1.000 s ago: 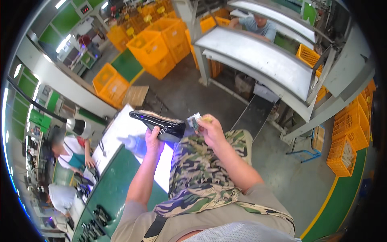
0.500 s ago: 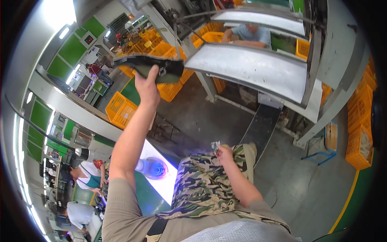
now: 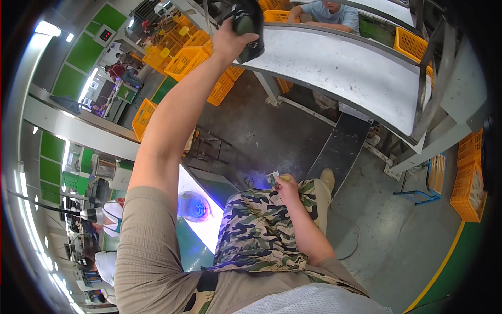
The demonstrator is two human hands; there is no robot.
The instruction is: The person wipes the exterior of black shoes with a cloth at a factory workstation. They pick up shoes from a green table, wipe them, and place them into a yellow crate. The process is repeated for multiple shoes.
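Being held up at the top centre of the head view, a black shoe [image 3: 248,23] is gripped by the left hand [image 3: 230,43], with the thumb laid across its near side and the other fingers partly hidden. The left end of a curved white shelf [image 3: 340,63] is overlapped by the shoe, and whether the 2 are touching cannot be told. Just right of the frame's centre and lower down, the right hand [image 3: 287,189] is held over the lap, and a small crumpled scrap [image 3: 271,179] is pinched between its thumb and fingers; its kind cannot be made out. The lap is covered by a camouflage apron [image 3: 256,230]. Left of the apron, a bluish bottle [image 3: 194,206] is placed on a brightly lit white tabletop [image 3: 211,233], beside a green surface [image 3: 191,251]. At the top, right of the shoe, a co-worker in a light blue shirt [image 3: 334,17] is seen beyond the shelf. Orange crates [image 3: 187,62] are stacked in the upper left, and another crate [image 3: 468,196] is set near the right edge, with a blue-legged stool [image 3: 436,175] to its left
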